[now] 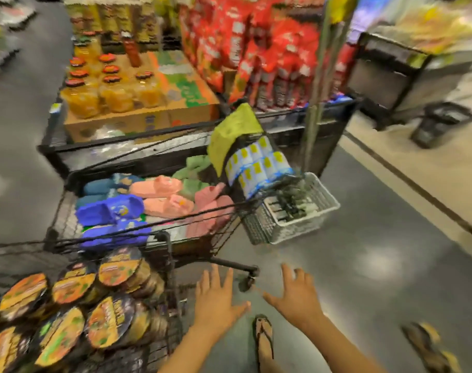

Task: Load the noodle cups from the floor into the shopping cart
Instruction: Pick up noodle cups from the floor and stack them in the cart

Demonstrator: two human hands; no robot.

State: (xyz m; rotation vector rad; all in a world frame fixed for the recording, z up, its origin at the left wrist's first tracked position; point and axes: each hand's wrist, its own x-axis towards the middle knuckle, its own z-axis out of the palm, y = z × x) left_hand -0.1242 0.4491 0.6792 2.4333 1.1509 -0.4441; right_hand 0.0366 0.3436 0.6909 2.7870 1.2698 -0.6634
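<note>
Floor: I see grey polished concrete (377, 238), glossy with light patches, turning pale beige at far right.
Noodle cups (68, 300): piled in the shopping cart (173, 300) at lower left, lids tilted toward me.
Slipper cart (154, 208): just beyond, full of blue, pink and green slippers.
Left hand (216, 300): fingers spread wide, holding nothing, beside the cart's wire wall.
Right hand (296, 294): spread wide too, nothing in it.
White basket (304, 211): on the floor past the hands.
Open room: bare floor to the right of the basket.

Shelf goods (267, 57) motion-blurred — labels unreadable, noodle cups (68, 313) cut off at left edge
</note>
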